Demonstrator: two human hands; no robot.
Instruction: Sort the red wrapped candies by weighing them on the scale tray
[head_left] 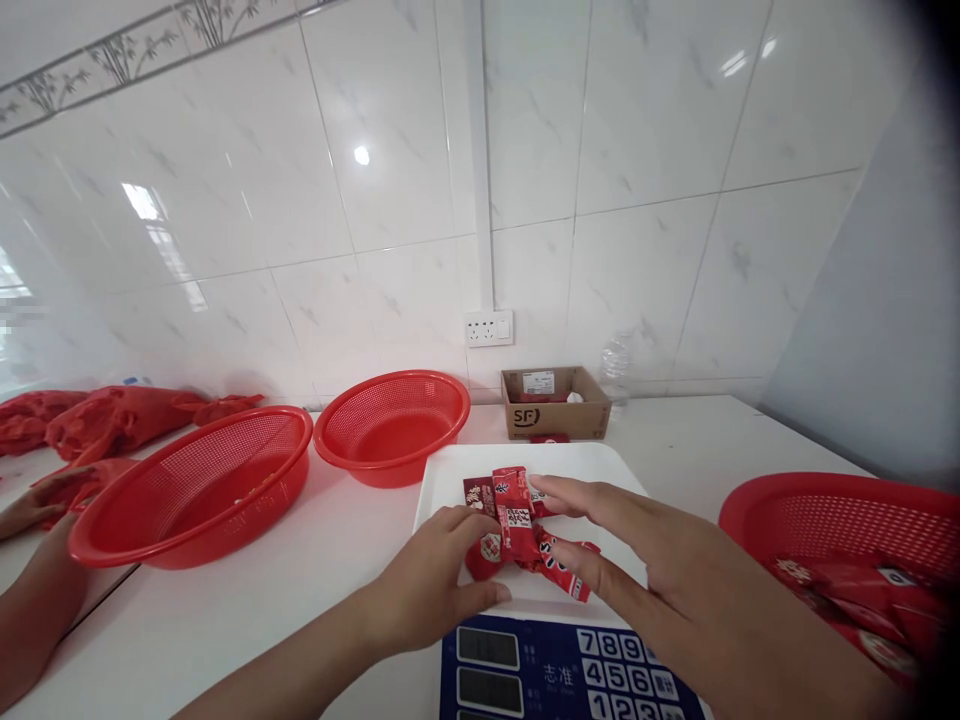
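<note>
Slumping at the far left, red plastic bags (120,425) lie near another person's hand (30,508), which rests at the edge of the red plastic. Next comes a perforated red plastic basket (240,528), with a few small bits in its bottom, and beside it a second perforated basket (390,475); both sit toward the tiled wall (405,220), probably so that the front of the white table (315,560) is left for working.

The left hand (427,565) curves at the left edge of several red printed packets (517,520), thumb and forefinger parted rather than pinched; how firmly its fingertips press, I cannot tell. The packets overlap in a loose heap on the white pan (450,482) of a digital scale, its blue keypad panel (551,675) facing the person, presumably so the displays can be read. Behind the pan stand an SF cardboard box (559,422) and a clear plastic bottle (616,365), seemingly pushed back out of the way.

From the right, the right hand (667,555) reaches over the heap with fingers spread, pinching nothing; whether its fingertips touch the packets is unclear. Farthest right, a third red basket (862,520) holds more red packages (855,592), likely placed there for easy reach.
</note>
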